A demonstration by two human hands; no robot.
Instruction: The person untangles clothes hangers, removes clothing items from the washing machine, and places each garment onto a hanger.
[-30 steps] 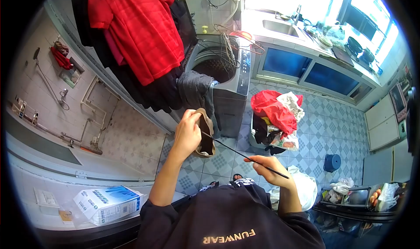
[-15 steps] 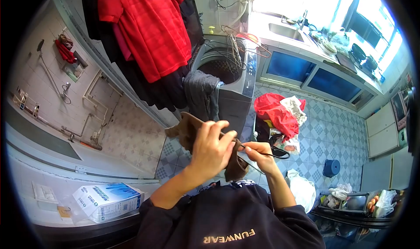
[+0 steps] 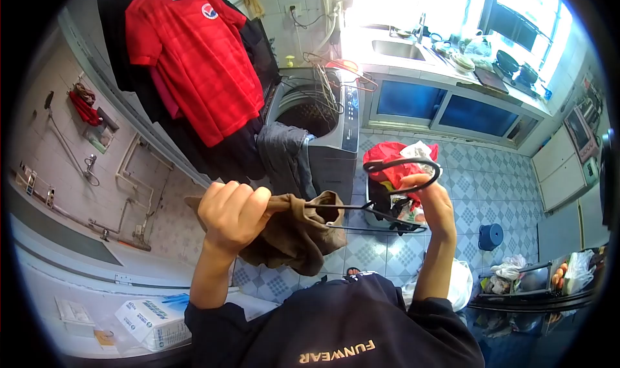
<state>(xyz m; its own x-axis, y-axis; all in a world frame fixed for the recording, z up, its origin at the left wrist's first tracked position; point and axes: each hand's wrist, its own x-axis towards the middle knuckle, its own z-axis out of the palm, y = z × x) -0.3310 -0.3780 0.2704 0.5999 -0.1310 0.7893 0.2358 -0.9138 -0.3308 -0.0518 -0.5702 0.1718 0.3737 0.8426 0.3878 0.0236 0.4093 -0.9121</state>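
Note:
My left hand (image 3: 234,214) is a fist wrapped round the bunched edge of a brown garment (image 3: 294,239), which hangs down to its right. A black hanger (image 3: 349,208) runs from inside the garment's opening toward the right, its far end looping round. The fingers of my right hand (image 3: 423,190) are closed on that looped end. Behind the garment stands an open-topped washing machine (image 3: 332,168), with a grey garment (image 3: 281,149) draped over its front edge.
A red shirt (image 3: 197,61) hangs among dark clothes at the upper left. Red and white laundry (image 3: 387,155) fills a basket on the floor. Wire hangers (image 3: 328,87) lie across the washer. A blue stool (image 3: 491,237) and white bag (image 3: 455,284) are at right.
The brown garment has gone from folded up between my hands to stretched out and hanging on the hanger. My hands have moved apart, and the hanger's looped end has risen.

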